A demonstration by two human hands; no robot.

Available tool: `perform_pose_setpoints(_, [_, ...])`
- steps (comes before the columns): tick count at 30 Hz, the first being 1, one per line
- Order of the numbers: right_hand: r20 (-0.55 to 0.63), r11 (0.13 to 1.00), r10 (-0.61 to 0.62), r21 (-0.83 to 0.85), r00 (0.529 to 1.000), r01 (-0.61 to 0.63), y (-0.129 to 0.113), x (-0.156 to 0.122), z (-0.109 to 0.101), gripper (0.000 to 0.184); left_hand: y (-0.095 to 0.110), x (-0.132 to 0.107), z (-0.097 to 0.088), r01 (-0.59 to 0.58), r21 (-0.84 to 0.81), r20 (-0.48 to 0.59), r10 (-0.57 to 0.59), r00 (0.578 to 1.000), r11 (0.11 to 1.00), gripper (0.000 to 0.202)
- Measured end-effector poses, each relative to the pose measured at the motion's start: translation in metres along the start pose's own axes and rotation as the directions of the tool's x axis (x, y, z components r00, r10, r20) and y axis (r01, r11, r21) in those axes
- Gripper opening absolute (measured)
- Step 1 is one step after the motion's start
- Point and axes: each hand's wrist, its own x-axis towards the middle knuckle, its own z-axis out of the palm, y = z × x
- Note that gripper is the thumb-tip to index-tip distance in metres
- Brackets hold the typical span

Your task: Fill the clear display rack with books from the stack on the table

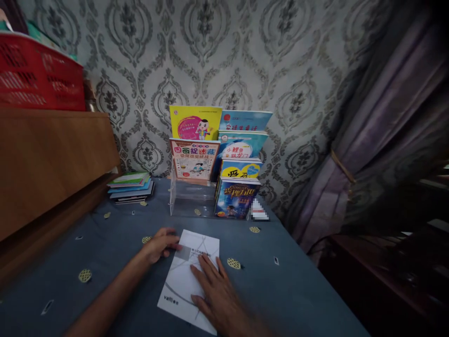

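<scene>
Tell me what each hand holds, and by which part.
The white booklet lies flat on the tablecloth. The right hand presses open on its middle; the left hand meets its top left edge, grip unclear.

Book stand point(191, 199) beyond booklet point(180, 281); bare tablecloth point(105, 248) left.

Back wall point(280, 56) is papered in a grey damask pattern. A purple curtain point(379, 140) is hung at right, gathered by a tie band point(342, 166) (folds dark, little detail). A wooden cabinet point(45, 154) is set at left, with a red slatted basket point(38, 75) placed on top. The table is covered by a blue cloth point(298, 290) with small pale motifs. Dark wood furniture point(368, 276) is seen low right. The room is dimly lit.
</scene>
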Motion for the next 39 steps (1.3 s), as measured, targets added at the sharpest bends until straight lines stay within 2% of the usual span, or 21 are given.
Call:
perform_pose_setpoints(2, [-0.001,1.000,0.000,0.016,1.000,0.000,0.000,0.000,-0.001,0.059,0.005,0.002,0.000,0.070,-0.024,0.053,-0.068,0.996,0.997,0.047])
perform_pose_setpoints(5, [0.019,1.000,-0.011,0.021,1.000,0.011,0.003,-0.001,0.001,0.062,0.005,0.001,0.004,0.098,0.060,0.159,-0.107,0.981,0.993,0.044])
perform_pose_setpoints(7, [0.001,1.000,-0.026,0.017,1.000,0.026,0.010,-0.004,0.008,0.063,0.003,-0.003,0.004,0.058,0.130,0.283,-0.093,0.954,0.990,0.044])
perform_pose_setpoints(9, [-0.094,1.000,-0.010,0.022,0.996,0.012,0.021,-0.006,0.018,0.065,0.006,-0.011,0.001,-0.017,0.144,0.413,-0.045,0.910,0.989,0.047])
perform_pose_setpoints(11, [-0.256,0.996,0.078,0.060,0.963,-0.065,0.035,-0.004,0.026,0.067,0.015,-0.019,-0.006,-0.093,0.125,0.492,0.020,0.870,0.988,0.050])
perform_pose_setpoints(13, [-0.398,0.972,0.223,0.165,0.890,-0.170,0.049,0.003,0.026,0.069,0.029,-0.025,-0.014,-0.170,0.124,0.514,0.083,0.854,0.978,0.051])
perform_pose_setpoints(14, [-0.427,0.950,0.284,0.243,0.858,-0.193,0.054,0.010,0.021,0.067,0.038,-0.026,-0.018,-0.212,0.133,0.516,0.115,0.849,0.968,0.050])
perform_pose_setpoints(16, [-0.417,0.902,0.327,0.406,0.848,-0.148,0.061,0.029,-0.001,0.054,0.060,-0.027,-0.024,-0.317,0.158,0.509,0.198,0.838,0.935,0.048])
perform_pose_setpoints(17, [-0.395,0.877,0.294,0.473,0.870,-0.081,0.062,0.040,-0.017,0.045,0.073,-0.026,-0.026,-0.388,0.171,0.494,0.263,0.829,0.906,0.046])
perform_pose_setpoints(18, [-0.401,0.864,0.235,0.504,0.885,-0.001,0.062,0.053,-0.036,0.037,0.088,-0.024,-0.027,-0.470,0.182,0.469,0.344,0.813,0.863,0.043])
perform_pose_setpoints(20, [-0.484,0.892,0.159,0.445,0.860,0.086,0.060,0.082,-0.080,0.029,0.123,-0.018,-0.028,-0.640,0.205,0.385,0.540,0.748,0.741,0.039])
perform_pose_setpoints(22, [-0.611,0.941,0.082,0.309,0.787,0.141,0.057,0.112,-0.127,0.024,0.161,-0.009,-0.029,-0.769,0.233,0.269,0.720,0.639,0.595,0.036])
perform_pose_setpoints(25, [-0.766,0.975,-0.027,0.122,0.642,0.187,0.056,0.157,-0.187,0.021,0.212,0.008,-0.028,-0.866,0.273,0.137,0.874,0.467,0.420,0.032])
perform_pose_setpoints(27, [-0.811,0.981,-0.074,0.046,0.580,0.190,0.058,0.183,-0.211,0.019,0.236,0.023,-0.027,-0.892,0.283,0.083,0.918,0.389,0.352,0.031])
perform_pose_setpoints(28, [-0.817,0.984,-0.078,0.027,0.571,0.174,0.060,0.193,-0.217,0.020,0.243,0.030,-0.026,-0.896,0.288,0.069,0.925,0.372,0.339,0.031])
perform_pose_setpoints(29, [-0.814,0.989,-0.072,0.017,0.576,0.148,0.063,0.202,-0.220,0.022,0.248,0.038,-0.026,-0.894,0.293,0.064,0.926,0.371,0.338,0.031])
perform_pose_setpoints(31, [-0.797,0.996,-0.039,0.020,0.603,0.091,0.071,0.215,-0.218,0.024,0.250,0.053,-0.025,-0.883,0.303,0.071,0.915,0.397,0.359,0.031])
perform_pose_setpoints(35, [-0.765,0.998,0.004,0.040,0.644,0.042,0.086,0.224,-0.200,0.029,0.237,0.080,-0.023,-0.850,0.330,0.074,0.886,0.458,0.411,0.033])
perform_pose_setpoints(37, [-0.755,0.998,0.005,0.042,0.656,0.041,0.089,0.224,-0.193,0.036,0.230,0.091,-0.022,-0.802,0.418,0.053,0.870,0.491,0.427,0.030])
perform_pose_setpoints(39, [-0.764,0.998,-0.011,0.030,0.645,0.054,0.088,0.222,-0.187,0.048,0.224,0.097,-0.021,-0.730,0.533,0.025,0.855,0.518,0.427,0.024])
